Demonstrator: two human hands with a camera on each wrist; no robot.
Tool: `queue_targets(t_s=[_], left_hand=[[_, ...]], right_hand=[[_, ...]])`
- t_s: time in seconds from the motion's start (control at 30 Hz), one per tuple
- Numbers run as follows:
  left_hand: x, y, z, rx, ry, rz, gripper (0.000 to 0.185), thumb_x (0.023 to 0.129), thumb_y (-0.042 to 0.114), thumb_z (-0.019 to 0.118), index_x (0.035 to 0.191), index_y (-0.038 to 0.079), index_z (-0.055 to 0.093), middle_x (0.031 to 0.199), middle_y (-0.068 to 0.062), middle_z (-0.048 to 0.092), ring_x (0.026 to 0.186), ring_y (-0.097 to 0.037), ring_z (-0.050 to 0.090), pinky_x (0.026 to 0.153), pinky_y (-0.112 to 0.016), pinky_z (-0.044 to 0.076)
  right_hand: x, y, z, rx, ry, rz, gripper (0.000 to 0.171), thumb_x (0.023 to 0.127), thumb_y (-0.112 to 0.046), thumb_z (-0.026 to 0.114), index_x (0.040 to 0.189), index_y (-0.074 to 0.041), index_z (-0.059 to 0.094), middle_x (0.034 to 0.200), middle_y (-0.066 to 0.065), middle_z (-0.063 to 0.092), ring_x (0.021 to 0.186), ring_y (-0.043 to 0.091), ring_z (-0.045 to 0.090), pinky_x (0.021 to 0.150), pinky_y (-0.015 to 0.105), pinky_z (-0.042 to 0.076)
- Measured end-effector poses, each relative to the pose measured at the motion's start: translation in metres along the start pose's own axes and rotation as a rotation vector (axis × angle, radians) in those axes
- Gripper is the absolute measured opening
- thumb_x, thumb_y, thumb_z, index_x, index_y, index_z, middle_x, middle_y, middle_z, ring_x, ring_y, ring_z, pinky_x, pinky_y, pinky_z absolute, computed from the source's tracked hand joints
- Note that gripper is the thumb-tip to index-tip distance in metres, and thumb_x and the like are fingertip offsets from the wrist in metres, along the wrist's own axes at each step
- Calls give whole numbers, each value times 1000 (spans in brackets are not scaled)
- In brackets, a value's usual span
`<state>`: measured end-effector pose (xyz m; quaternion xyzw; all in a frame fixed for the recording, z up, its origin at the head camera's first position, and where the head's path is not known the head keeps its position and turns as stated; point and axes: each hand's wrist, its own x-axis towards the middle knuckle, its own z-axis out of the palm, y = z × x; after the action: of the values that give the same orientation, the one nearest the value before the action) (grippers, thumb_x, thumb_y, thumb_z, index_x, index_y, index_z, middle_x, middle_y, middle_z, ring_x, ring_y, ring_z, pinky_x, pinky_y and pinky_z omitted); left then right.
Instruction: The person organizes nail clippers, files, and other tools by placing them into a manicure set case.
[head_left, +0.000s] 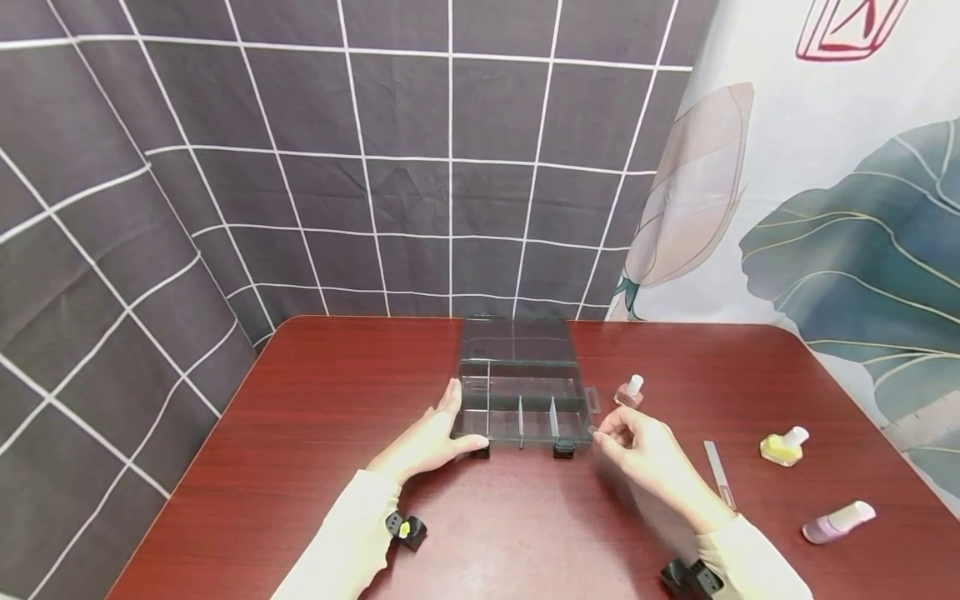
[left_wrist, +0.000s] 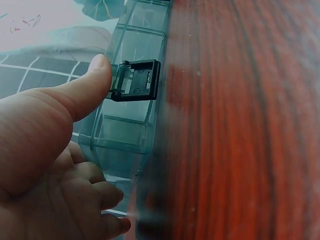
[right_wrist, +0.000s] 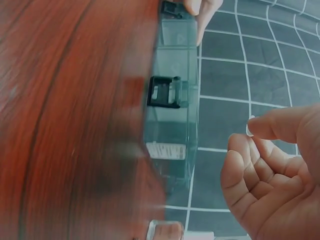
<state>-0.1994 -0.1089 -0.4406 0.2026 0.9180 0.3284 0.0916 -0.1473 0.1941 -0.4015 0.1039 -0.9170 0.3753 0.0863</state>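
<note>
A clear grey-green plastic compartment box (head_left: 504,429) stands on the table with its lid (head_left: 516,337) raised at the back. My left hand (head_left: 426,437) holds the box's left front corner, thumb near a black latch (left_wrist: 137,80) and fingers along the side. Just off the right front corner is my right hand (head_left: 645,446), its fingers curled and thumb against the index finger. A tiny whitish piece (right_wrist: 250,126) shows at that pinch; its kind is too small to tell. A second black latch (head_left: 563,449) hangs at the box's front right.
Beyond the right hand stands a pinkish nail polish bottle (head_left: 630,392). A nail file (head_left: 718,471), a yellow nail polish bottle (head_left: 783,447) and a lilac nail polish bottle (head_left: 836,522) lie further right on the red-brown table (head_left: 315,467). A grid-patterned cloth (head_left: 405,200) hangs behind.
</note>
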Motion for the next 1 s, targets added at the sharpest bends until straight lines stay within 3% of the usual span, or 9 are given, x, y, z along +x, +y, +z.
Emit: queue_targets(t_s=[0.47,0.7,1.0], left_hand=[[0,0,0,-17,-18,-18,98,85,49,61,147,-2,5,154,-17,1,139,-23,10,111,-46,12],[0,-1,-2,-7,-17,-25,98,85,49,61,147,-3,5,154,-18,1,139,-23,11,111,-45,12],[1,1,-1,-15,-16,-20,98,85,48,61,147,-4,6,153,-19,2,138,-25,13,111,-46,13]], right_hand=[[16,-15,20,99,-5,-21,11,79,-5,69,75,-12,61,62,-7,54,57,6,51,53,21,43],[25,-29,32,214,-59,-69,10,79,-4,70,75,-8,61,63,-5,55,57,6,51,52,21,44],[33,-45,49,264,-114,-102,10,79,-7,71,76,-9,61,63,-5,55,56,6,51,51,20,44]])
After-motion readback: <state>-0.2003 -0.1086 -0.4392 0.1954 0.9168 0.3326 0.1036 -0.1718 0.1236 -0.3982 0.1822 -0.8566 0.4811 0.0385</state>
